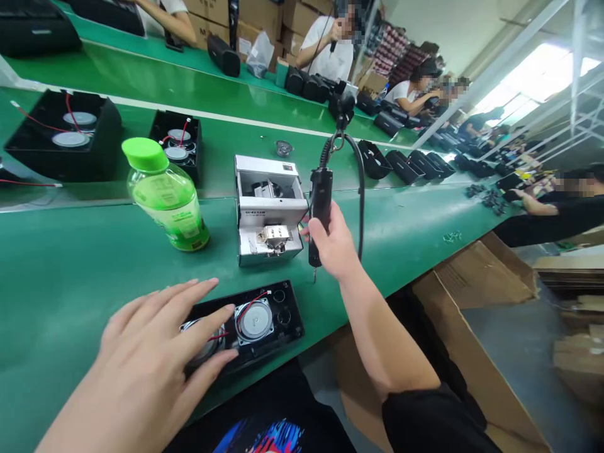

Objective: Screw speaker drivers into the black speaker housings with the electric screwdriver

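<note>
The green desk fills most of my view. At its near edge, right in front of me, lies the black speaker panel, face up, with its long axis running left to right along that edge. Beyond it stands a white screw feeder with its top open, and to the left of that a green-capped bottle. My left hand lies flat on the left end of the panel, its fingers spread and released, covering one driver and gripping nothing. My right hand is clenched around the electric screwdriver. The tool stands upright just beside the feeder's right side and hangs from a coiled cable. The panel lies down and to the left of this hand, clear of the tool, so the left hand is the nearer one and the only one touching it. The uncovered driver shows a silver dome in a round frame, with small round holes beside it. A thin red wire loops over its rim. The bit tip points straight down, beyond the panel's right end.
</note>
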`<state>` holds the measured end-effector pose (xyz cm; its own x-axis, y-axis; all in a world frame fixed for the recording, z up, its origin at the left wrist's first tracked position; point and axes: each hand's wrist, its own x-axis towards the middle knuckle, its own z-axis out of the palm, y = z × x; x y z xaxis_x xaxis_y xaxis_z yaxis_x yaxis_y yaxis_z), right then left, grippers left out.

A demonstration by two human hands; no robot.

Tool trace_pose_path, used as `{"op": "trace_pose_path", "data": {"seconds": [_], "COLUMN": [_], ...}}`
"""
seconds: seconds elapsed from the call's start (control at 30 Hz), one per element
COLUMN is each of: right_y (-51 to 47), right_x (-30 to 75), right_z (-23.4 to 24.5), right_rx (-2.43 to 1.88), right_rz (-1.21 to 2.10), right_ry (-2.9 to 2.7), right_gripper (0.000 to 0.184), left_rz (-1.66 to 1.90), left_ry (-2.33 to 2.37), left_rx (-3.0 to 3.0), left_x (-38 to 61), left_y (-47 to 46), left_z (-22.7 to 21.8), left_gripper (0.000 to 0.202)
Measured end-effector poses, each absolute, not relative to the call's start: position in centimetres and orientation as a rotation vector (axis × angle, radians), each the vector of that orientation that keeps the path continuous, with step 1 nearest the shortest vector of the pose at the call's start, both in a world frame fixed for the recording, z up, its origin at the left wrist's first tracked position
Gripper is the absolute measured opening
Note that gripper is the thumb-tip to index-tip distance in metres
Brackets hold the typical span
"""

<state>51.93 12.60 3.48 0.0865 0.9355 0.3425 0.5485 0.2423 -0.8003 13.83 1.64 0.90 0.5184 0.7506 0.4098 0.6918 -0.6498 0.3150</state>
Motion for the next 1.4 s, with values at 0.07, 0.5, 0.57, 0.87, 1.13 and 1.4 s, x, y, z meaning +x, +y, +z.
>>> {"op": "trace_pose_path", "data": {"seconds": [0.07,0.5,0.57,0.87,1.13,1.4], "right_y": [13.9,10.2,10.4,13.8,13.1,9.2], "right_x": [52.8,49.1,47.1,44.3,44.1,48.2], "right_z": [3.3,13.8,15.3,12.6,13.1,13.8], "right_rx": [-1.390,-1.183,-1.171,-0.858,-1.055,-1.196], "right_rz": [0.707,0.573,0.550,0.702,0.670,0.799], "right_ry": [-1.551,-1.355,-1.408,-1.583,-1.563,-1.888], "right_gripper": [0.082,0.093,0.106,0.088,0.110,0.126], "left_rz": [0.818,0.662,0.678,0.651,0.632,0.706], "left_ry": [1.225,1.156,1.156,1.226,1.241,1.201], "left_rx": [2.709,2.743,2.686,2.512,2.475,2.528], "left_x": [16.1,18.7,18.8,20.1,19.9,19.5], "left_y": [2.0,3.7,3.7,3.5,3.3,3.1], "left_z": [1.2,0.0,0.1,0.9,0.8,0.1], "left_gripper": [0.035,0.040,0.038,0.048,0.042,0.044]}}
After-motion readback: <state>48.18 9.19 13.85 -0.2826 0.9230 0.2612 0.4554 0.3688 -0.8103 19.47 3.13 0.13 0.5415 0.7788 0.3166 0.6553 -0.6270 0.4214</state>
